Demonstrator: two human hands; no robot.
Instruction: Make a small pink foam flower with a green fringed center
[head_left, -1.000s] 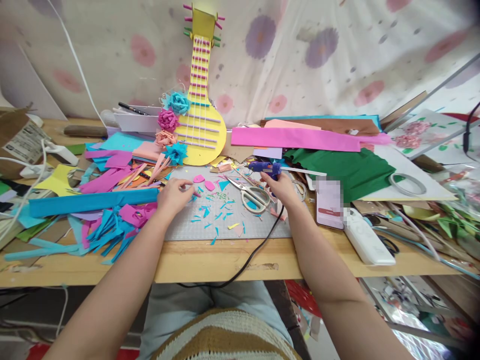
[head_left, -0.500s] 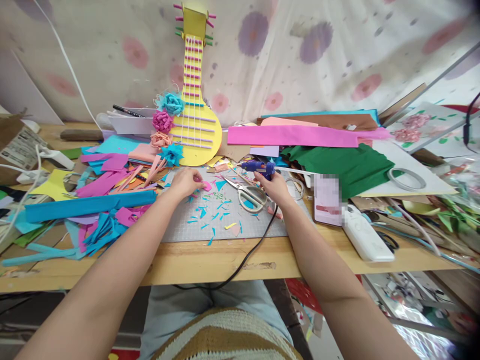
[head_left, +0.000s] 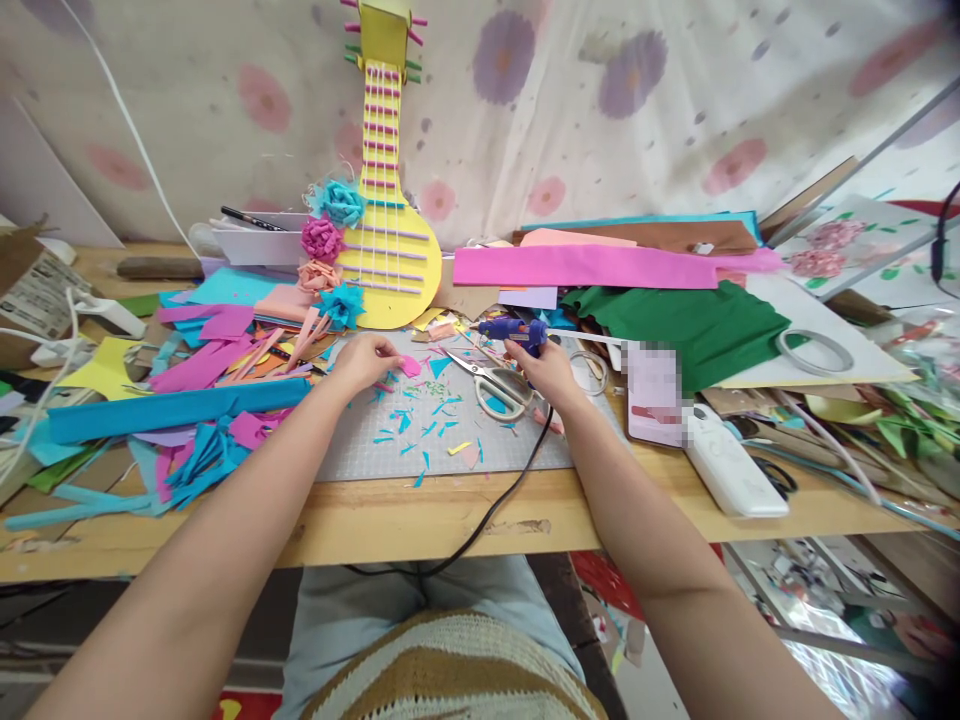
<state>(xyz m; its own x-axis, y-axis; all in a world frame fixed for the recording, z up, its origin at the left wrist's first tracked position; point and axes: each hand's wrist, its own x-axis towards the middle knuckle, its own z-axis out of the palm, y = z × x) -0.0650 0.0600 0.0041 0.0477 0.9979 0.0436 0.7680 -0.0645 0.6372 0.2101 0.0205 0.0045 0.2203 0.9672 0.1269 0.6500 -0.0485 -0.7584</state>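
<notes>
My left hand (head_left: 365,361) is closed, its fingertips pinching the edge of a small round pink paper piece (head_left: 410,366) above the grey cutting mat (head_left: 360,450). My right hand (head_left: 550,371) is wrapped round a blue hot glue gun (head_left: 517,332), whose nozzle points left; a white glue stick juts from its back. From its handle a black cord (head_left: 480,525) runs down over the table edge. Partly open scissors (head_left: 495,385) lie on the mat below the glue gun. Blue and pink paper snippets (head_left: 409,425) are scattered around them.
A yellow paper lute (head_left: 397,255) with paper flowers (head_left: 322,239) stands at the back. Coloured paper strips (head_left: 180,398) pile up on the left. Green crepe paper (head_left: 694,330), a phone (head_left: 652,400) and a white power bank (head_left: 735,465) lie to the right.
My left hand has shifted slightly left, and the pink piece now shows more of its round face. My right hand keeps the glue gun in nearly the same place.
</notes>
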